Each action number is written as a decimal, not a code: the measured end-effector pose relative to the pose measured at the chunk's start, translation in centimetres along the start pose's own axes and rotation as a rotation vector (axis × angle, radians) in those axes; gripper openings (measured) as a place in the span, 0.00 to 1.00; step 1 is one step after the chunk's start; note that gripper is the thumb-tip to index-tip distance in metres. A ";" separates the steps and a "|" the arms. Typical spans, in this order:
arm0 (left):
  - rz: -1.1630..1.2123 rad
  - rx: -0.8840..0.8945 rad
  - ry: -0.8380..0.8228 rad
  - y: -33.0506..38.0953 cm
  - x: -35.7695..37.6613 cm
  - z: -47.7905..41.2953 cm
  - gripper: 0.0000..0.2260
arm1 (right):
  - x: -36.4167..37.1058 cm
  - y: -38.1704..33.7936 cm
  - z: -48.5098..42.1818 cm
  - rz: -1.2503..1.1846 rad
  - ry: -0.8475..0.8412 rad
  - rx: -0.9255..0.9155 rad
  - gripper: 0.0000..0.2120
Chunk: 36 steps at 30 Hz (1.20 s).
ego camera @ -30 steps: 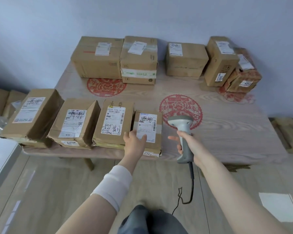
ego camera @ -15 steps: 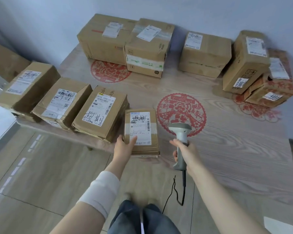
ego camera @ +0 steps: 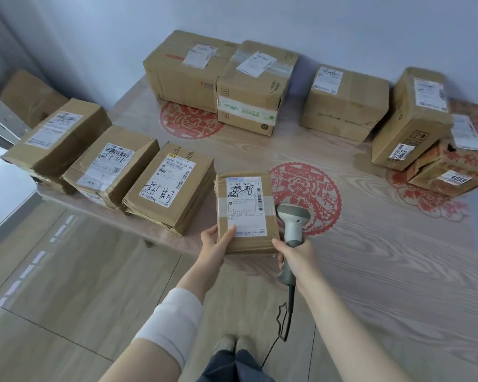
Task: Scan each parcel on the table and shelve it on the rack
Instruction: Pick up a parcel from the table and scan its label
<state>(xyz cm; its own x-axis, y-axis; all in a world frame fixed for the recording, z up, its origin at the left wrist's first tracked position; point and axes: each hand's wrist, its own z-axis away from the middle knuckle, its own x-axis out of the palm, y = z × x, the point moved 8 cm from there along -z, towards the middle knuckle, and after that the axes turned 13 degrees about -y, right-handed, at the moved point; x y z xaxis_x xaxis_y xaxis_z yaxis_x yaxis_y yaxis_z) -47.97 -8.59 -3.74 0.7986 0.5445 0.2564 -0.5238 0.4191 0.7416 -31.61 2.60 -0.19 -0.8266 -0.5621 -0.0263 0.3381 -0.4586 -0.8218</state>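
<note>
Pinching parcel [ego camera: 246,213] near-left corner, left hand [ego camera: 215,246] thumb on top, right hand [ego camera: 298,257] fingers clamped round scanner [ego camera: 291,219]

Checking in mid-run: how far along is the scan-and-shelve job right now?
Done: no shelved parcel shows in this view. In hand: the left hand grips the small parcel at the table front edge, and the right hand holds the scanner beside its label. Left: eight more on the table, three front parcels and five back parcels.
</note>
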 end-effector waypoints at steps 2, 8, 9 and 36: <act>0.011 0.013 -0.071 1.7 1.5 0.4 0.28 | -1.3 -2.1 1.3 0.007 0.017 -0.058 0.09; -0.046 0.233 -0.190 10.1 5.2 2.7 0.31 | -4.8 -9.3 6.5 -0.012 0.008 -0.197 0.07; -0.062 0.289 -0.205 11.5 5.4 3.2 0.32 | -5.3 -10.6 7.3 -0.022 -0.004 -0.221 0.08; -0.179 0.588 -0.214 18.7 8.7 5.6 0.37 | -1.1 -22.8 15.6 -0.024 -0.360 -0.404 0.10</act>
<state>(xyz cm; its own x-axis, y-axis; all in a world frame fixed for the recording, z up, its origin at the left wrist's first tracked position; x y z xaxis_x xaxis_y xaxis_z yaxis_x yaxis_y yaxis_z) -49.15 -0.11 15.79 0.9316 0.3209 0.1706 -0.1765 -0.0109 0.9842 -31.39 2.91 27.47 -0.6016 -0.7876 0.1330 0.0626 -0.2124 -0.9752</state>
